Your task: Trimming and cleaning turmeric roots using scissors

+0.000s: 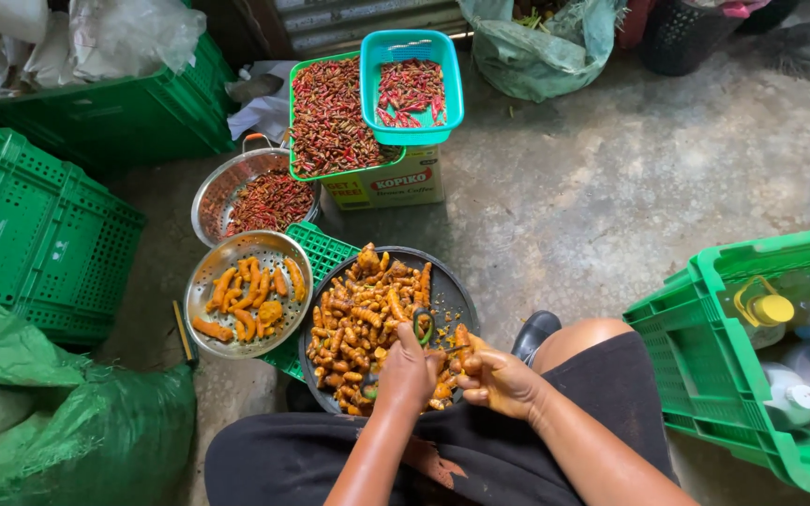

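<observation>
Trimming step, I judge. Left hand (407,373) works green scissors (423,327) over the dark tray (452,295) of turmeric (358,319). Right hand (499,382) pinches one root (462,339) at the tray's near edge. Next cut needs steady blades.

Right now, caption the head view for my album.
Two hands trim turmeric roots over a dark tray.

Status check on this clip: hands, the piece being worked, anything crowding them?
Left hand grips green-handled scissors. Right hand pinches a turmeric piece. Both over the dark tray of turmeric. Nothing crowding the hands.
</observation>
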